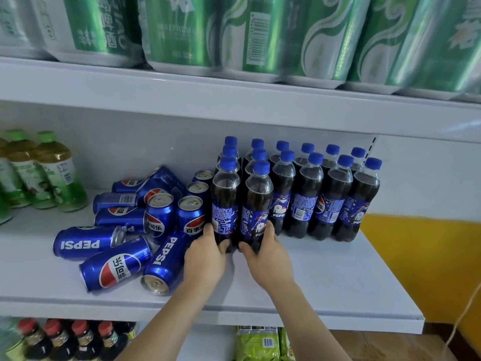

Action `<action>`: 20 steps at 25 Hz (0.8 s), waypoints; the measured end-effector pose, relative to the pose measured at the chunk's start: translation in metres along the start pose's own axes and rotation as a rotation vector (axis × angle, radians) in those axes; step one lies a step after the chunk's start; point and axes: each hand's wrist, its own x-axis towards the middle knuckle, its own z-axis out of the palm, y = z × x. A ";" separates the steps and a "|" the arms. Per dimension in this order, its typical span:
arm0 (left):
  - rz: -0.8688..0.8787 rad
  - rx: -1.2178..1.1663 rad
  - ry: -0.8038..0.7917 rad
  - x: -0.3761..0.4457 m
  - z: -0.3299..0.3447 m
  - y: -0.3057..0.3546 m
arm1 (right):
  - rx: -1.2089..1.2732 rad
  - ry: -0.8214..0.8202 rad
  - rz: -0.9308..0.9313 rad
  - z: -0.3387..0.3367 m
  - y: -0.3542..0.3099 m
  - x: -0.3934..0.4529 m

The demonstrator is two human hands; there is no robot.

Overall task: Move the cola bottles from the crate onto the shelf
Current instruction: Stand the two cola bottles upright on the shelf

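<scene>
Two bare hands reach onto the white middle shelf [338, 287] in the head view, each curled around the base of an upright Pepsi cola bottle with a blue cap. The left hand [205, 256] grips the left front bottle [225, 201], fingers wrapped round its far side and thumb on the near side; the right hand [268, 254] grips the right front bottle [257, 207] the same way, and the two bottles stand touching each other on the shelf. Just behind and to the right of them stands a packed block of further cola bottles [325, 194], arranged in rows that run back toward the rear wall. To the left of the held bottles lies a jumble of blue Pepsi cans [117, 269], some upright, most tipped on their sides, one touching the left wrist area. Farther left stand green-capped tea bottles [52, 173]. On the shelf above sit shrink-wrapped packs of green beer cans [260, 35]. Below, red-capped dark sauce bottles [78, 340] and green packets [257, 345] show. The crate is out of view.
</scene>
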 end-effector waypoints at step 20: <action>0.157 -0.838 0.120 -0.058 -0.016 0.052 | 0.540 0.173 -0.043 -0.069 -0.002 -0.045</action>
